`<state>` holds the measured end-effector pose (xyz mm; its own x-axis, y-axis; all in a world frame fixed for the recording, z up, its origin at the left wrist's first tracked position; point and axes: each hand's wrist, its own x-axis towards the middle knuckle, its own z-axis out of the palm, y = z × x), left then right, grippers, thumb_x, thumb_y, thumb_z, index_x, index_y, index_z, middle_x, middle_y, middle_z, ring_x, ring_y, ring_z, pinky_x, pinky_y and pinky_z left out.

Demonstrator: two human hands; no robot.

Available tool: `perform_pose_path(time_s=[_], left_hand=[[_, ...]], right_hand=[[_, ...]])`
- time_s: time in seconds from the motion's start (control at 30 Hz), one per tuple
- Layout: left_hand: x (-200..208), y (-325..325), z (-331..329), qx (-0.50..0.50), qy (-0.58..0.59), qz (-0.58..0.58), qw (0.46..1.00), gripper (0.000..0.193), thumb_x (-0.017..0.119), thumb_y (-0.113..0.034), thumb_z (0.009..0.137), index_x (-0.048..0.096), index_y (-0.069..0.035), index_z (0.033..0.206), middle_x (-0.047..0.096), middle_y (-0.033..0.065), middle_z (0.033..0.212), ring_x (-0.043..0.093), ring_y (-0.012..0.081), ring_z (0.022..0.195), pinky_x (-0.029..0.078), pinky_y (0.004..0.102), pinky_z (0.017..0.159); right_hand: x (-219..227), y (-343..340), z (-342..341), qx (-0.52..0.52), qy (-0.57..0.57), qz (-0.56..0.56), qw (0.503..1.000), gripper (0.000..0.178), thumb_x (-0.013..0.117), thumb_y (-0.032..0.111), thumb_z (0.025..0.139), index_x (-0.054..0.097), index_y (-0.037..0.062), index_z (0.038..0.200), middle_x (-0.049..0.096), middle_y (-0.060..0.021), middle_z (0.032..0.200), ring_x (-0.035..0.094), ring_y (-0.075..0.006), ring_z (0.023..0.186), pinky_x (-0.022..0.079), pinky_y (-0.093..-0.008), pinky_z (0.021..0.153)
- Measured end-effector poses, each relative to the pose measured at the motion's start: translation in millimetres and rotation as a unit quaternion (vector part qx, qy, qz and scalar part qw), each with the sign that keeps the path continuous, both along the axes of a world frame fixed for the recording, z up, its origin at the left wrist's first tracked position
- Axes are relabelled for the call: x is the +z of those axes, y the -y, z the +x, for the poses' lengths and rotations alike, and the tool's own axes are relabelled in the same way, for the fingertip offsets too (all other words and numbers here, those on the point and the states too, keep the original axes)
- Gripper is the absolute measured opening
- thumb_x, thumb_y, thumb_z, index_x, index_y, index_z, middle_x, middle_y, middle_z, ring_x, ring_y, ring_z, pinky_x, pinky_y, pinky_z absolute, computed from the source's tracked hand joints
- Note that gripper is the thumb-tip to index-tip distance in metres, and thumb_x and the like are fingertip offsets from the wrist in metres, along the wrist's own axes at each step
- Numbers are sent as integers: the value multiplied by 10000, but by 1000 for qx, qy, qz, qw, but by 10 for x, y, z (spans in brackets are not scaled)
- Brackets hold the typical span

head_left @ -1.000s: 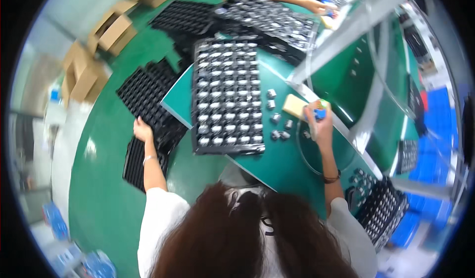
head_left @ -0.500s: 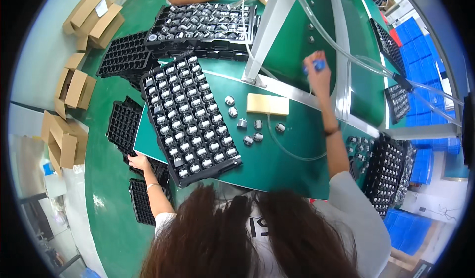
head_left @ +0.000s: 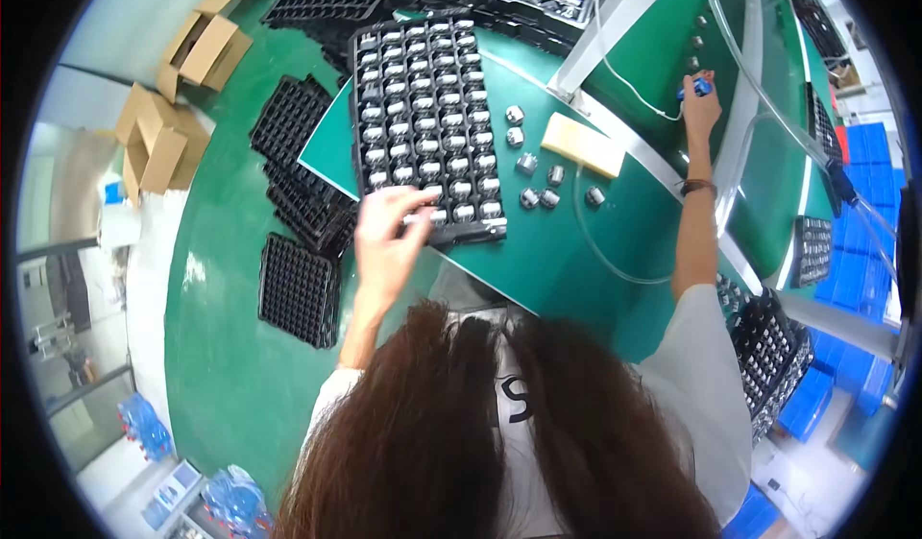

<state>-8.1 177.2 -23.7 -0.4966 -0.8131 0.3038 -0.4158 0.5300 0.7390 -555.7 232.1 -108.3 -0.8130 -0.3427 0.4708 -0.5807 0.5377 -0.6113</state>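
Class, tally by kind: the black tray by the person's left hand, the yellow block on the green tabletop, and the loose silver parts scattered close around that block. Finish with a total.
Black tray by the left hand: 1
Yellow block: 1
Loose silver parts near the block: 7
Total: 9

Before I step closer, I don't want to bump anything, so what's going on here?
A person works two-handed at a green table. The left hand is over the near end of a black tray filled with small metal parts; whether it grips one is unclear. The right hand, stretched over the farther green surface, holds a small blue object. Several loose parts lie on the table near a yellow block.
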Motion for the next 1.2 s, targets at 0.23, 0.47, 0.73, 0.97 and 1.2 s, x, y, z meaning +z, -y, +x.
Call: perform_pose_path(time_s=[0.23,0.47,0.73,0.97,1.2], left_hand=[[-173,-76,-460,-200,105,-15,974,211,648,-106,748,656,-84,958,568,53,899,536,233,874,447,327,776],[-245,-88,-541,-228,69,-50,970,104,626,-86,768,621,-31,857,586,66,871,559,242,845,462,334,748],[-117,-78,-569,-127,-237,458,847,253,482,-238,936,515,-22,1063,615,127,1073,613,147,916,503,212,765],[104,-364,-775,-154,-301,508,792,357,473,-205,941,464,-40,1257,567,63,1151,537,86,958,437,194,819],[219,-558,-930,-180,-259,451,835,574,552,-93,875,299,-74,1389,550,40,1104,490,89,974,363,252,914]], right_hand=[[130,38,141,-14,2,-13,1000,520,612,435,742,571,73,1114,633,-171,977,592,-359,933,447,-422,845],[475,-185,838,96,75,-233,965,404,679,289,774,585,-17,1021,612,-85,930,592,-193,836,447,-300,761],[564,-546,1963,333,466,-273,773,215,584,219,861,549,66,1007,564,-3,870,514,-50,709,399,-183,592],[751,-482,2624,426,618,-246,613,180,472,171,890,518,30,991,556,-51,919,522,-76,769,430,-199,668],[837,-545,2779,479,538,-203,664,205,453,174,888,536,1,960,564,-66,941,536,-90,800,432,-209,703]])
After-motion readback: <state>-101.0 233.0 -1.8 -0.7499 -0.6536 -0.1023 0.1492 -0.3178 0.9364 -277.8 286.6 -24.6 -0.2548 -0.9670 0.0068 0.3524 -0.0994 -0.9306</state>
